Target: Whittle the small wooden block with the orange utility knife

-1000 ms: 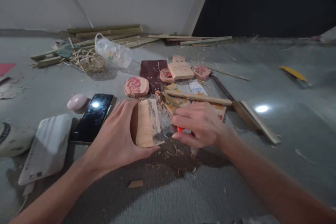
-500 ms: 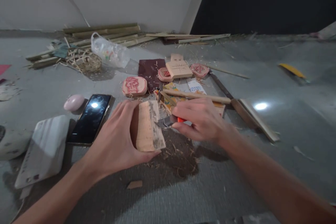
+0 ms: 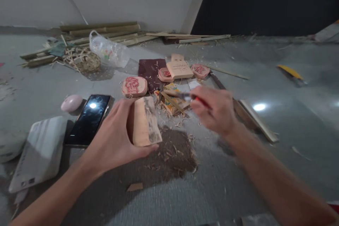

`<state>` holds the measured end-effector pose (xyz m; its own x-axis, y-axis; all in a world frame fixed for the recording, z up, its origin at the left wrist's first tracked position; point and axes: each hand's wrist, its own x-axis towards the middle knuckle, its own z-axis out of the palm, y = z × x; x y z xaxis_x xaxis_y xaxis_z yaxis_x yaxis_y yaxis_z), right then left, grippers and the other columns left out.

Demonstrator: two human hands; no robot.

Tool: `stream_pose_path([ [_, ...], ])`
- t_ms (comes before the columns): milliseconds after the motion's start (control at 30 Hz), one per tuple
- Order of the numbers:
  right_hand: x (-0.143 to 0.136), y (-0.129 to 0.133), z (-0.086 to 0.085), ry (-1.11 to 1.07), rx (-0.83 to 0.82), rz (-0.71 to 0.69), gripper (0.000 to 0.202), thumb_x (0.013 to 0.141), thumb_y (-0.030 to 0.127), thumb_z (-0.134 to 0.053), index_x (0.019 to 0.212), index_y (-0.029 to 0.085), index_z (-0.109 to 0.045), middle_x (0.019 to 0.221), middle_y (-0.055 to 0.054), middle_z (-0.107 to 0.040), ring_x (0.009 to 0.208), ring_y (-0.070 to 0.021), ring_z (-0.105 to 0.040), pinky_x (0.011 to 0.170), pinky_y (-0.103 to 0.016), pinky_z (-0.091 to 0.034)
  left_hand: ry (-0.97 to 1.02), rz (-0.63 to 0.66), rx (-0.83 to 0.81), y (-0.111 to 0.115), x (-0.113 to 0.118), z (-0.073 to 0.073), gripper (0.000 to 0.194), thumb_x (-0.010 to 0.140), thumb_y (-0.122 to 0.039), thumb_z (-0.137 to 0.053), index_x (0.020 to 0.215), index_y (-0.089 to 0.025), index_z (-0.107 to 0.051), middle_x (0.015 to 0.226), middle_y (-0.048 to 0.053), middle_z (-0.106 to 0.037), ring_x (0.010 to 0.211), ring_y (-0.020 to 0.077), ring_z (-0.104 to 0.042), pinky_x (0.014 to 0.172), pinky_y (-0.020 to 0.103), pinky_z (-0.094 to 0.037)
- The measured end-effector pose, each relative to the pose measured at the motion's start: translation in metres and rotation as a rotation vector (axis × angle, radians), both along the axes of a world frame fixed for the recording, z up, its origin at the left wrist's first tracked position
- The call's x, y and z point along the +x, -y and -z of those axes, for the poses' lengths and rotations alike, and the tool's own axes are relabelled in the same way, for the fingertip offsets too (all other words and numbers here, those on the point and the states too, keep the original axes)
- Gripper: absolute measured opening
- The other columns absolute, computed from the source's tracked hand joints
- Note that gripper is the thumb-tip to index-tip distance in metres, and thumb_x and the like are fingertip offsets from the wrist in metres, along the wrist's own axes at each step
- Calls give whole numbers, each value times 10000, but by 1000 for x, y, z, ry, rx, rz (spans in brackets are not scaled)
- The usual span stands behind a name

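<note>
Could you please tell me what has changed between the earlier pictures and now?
The right hand has drawn the red-handled knife away from the wooden block, forward and to the right, without letting go. The left hand keeps its grip on the block; the phone lies where it was.

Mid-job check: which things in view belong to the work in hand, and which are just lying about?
Part of the work, it seems:
wood block, held in the left hand
red-handled blade, blurred, held in the right hand
wood shavings

Probably just lying about:
phone
white device
pink rounded item
woven basket
yellow object
</note>
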<state>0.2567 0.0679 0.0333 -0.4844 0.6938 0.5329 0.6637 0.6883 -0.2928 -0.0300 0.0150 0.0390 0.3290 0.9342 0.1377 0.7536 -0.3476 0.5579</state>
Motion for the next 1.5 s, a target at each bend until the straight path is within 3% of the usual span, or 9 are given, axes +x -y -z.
stream_pose_path([
  [167,-22,13,10,23,-152,-346,353,1070,468,-462,847,213,-562,745,21,-586,645,-130,-503,611,-296,-308,-14,25,20,-6,-4,7,902,645,-548,-894,1349,-263,-407,1340,131,-570,1257,403,-566,1031,579,-505],
  [367,-26,17,13,104,-193,-369,440,1092,507,-398,820,206,-570,723,15,-568,618,-129,-460,593,-301,-259,-15,47,56,-3,-5,8,924,636,-547,-897,1365,-258,-408,1307,123,-577,1235,397,-570,1023,561,-509],
  [500,-24,15,11,141,-91,-345,464,1088,513,-418,777,205,-572,723,7,-574,623,-132,-467,600,-300,-272,7,59,47,-2,-4,9,920,619,-541,-899,1355,-253,-428,1287,125,-588,1196,402,-585,1005,566,-503],
  [600,-14,6,9,155,1,-200,410,1072,491,-476,826,203,-631,741,7,-618,626,-128,-499,596,-287,-298,15,105,50,7,3,4,879,602,-512,-902,1313,-251,-457,1221,109,-606,1106,371,-609,925,520,-526],
  [700,1,-6,7,102,68,103,330,1065,406,-499,859,200,-653,695,16,-612,584,-122,-483,580,-275,-317,33,262,8,15,9,0,881,558,-497,-914,1272,-247,-460,1171,92,-598,1061,343,-601,857,471,-548],
  [767,6,-9,5,50,94,172,326,1067,388,-455,866,204,-633,681,9,-596,585,-135,-481,586,-288,-332,52,219,21,14,9,1,915,572,-461,-917,1315,-248,-429,1193,99,-591,1080,345,-598,890,486,-544],
  [867,0,-3,6,-2,31,51,324,1075,408,-432,888,216,-615,684,14,-588,587,-135,-487,594,-291,-347,67,50,68,4,4,10,930,611,-526,-902,1347,-228,-419,1266,138,-583,1136,383,-592,962,553,-516],
  [1100,-15,8,16,1,-141,-309,314,1064,434,-472,868,209,-568,749,22,-584,654,-126,-511,633,-281,-333,63,42,46,-4,1,21,1009,618,-548,-910,1406,-199,-384,1333,158,-560,1227,393,-574,1024,558,-504],
  [1500,-22,14,17,41,-176,-387,374,1068,483,-442,827,218,-549,722,26,-567,619,-129,-458,586,-300,-260,192,71,-17,-3,-1,31,1125,604,-573,-940,1493,-249,-331,1458,155,-542,1336,406,-561,1094,570,-489],
])
